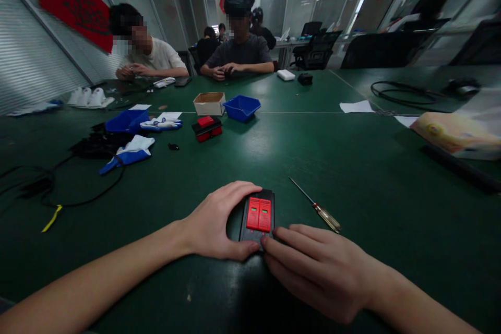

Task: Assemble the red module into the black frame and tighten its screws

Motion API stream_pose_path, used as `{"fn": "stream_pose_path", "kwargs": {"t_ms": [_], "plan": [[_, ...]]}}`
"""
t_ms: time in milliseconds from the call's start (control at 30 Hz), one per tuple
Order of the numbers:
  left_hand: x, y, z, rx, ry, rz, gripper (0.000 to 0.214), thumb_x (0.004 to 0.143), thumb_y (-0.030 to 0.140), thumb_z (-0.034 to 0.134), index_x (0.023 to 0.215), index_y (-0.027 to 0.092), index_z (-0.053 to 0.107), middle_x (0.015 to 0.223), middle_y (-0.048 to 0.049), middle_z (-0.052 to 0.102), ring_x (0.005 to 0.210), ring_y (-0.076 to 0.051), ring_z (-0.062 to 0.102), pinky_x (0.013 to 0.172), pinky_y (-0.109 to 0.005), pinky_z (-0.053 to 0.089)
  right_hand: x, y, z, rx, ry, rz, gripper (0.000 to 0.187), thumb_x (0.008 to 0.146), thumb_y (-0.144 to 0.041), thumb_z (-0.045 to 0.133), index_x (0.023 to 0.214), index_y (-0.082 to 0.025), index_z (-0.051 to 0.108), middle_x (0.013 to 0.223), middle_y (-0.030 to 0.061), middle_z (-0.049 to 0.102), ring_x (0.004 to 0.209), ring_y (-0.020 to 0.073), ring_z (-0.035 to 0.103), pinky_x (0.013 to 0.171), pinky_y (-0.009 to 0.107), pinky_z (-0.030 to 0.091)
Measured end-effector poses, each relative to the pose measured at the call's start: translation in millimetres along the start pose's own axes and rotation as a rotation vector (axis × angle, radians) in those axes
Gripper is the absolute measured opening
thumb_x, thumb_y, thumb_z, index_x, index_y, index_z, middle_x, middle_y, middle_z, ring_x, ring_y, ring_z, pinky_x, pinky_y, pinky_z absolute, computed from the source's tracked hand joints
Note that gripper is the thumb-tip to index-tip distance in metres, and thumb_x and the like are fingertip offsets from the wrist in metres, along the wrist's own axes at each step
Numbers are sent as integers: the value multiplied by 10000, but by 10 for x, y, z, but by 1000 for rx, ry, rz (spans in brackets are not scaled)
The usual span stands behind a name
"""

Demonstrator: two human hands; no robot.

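Observation:
A black block with two red modules side by side, each with a small green window, looks like a surge protector [259,214]; it rests on the green table in front of me. My left hand [219,222] is closed round it from the left, fingertips at the far end and thumb at the near end. My right hand [321,266] has its fingers bent together, the tips gripping the block's near right corner. Whether they also pinch something small is hidden. A screwdriver [323,214] with a clear handle lies to the right of the block, touched by neither hand.
Farther off on the green table [376,167] are a second red-and-black device [207,128], a cardboard box [209,104] and a blue bin [242,108]. Gloves [131,154], another blue bin [126,121] and black cables lie left. A patterned bag [457,133] lies right. Two people sit across.

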State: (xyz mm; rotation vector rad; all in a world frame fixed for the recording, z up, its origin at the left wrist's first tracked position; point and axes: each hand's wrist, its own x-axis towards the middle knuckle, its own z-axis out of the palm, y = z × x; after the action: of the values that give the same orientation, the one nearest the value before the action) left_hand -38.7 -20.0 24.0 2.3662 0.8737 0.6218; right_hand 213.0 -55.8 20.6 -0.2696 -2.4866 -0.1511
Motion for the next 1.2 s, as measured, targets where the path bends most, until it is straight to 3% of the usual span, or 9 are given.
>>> {"fn": "stream_pose_path", "kwargs": {"t_ms": [100,233,333,433,533,733,967,1200], "plan": [[5,-18,-13,-8,-34,-23,856,729,547,777,1429,191,433,1420,-162,541,1265,-345,562,1097,-486,459,-19,16,73,-12,94,85,211,997,-266,556,1117,-119,647,1038,98,756,959,227,699,800,357,591],[20,-53,-23,-43,-44,-20,878,720,561,790,1440,211,427,1437,-155,534,1292,-352,544,1115,-501,441,-43,-10,189,28,53,392,789,809,-519,771,1397,-110,440,1391,234,563,1302,353,544,1005,527,544],[30,-66,-25,-79,-42,-12,876,714,530,805,1440,222,425,1444,-146,529,1293,-347,545,1123,-499,437,-44,-23,272,105,-26,620,1026,696,-402,868,1493,-135,282,1481,246,469,1355,382,497,1048,572,515],[33,-55,-33,-119,-53,-18,867,720,505,808,1447,239,419,1457,-141,521,1311,-354,535,1130,-510,432,-48,-20,332,188,-28,718,964,733,-321,817,1498,-167,251,1438,226,505,1308,356,550,1040,546,531],[24,-29,-44,-116,-55,9,892,719,463,815,1473,251,389,1515,-149,462,1386,-378,465,1166,-548,384,-64,-29,343,159,8,687,886,762,-270,743,1495,-158,257,1438,232,477,1317,358,534,1037,533,532],[-27,-37,-3,-65,-2,109,946,726,392,832,1509,319,306,1592,-146,324,1455,-384,380,1176,-554,368,-40,-59,279,-205,93,455,607,853,-182,610,1411,-110,383,1371,258,477,1265,386,521,929,555,572],[-23,-68,49,-123,71,193,937,691,376,870,1458,348,332,1528,-143,397,1408,-388,440,1121,-559,421,18,-80,255,-340,100,359,432,887,-163,568,1311,-140,489,1271,225,557,1150,362,568,803,520,592],[-12,-41,-10,-135,85,213,796,741,227,739,1420,315,333,1465,-142,419,1367,-356,464,1108,-531,431,-9,-70,222,-304,102,309,408,930,-211,624,1311,-132,500,1311,225,541,1160,344,542,855,494,575]]}}
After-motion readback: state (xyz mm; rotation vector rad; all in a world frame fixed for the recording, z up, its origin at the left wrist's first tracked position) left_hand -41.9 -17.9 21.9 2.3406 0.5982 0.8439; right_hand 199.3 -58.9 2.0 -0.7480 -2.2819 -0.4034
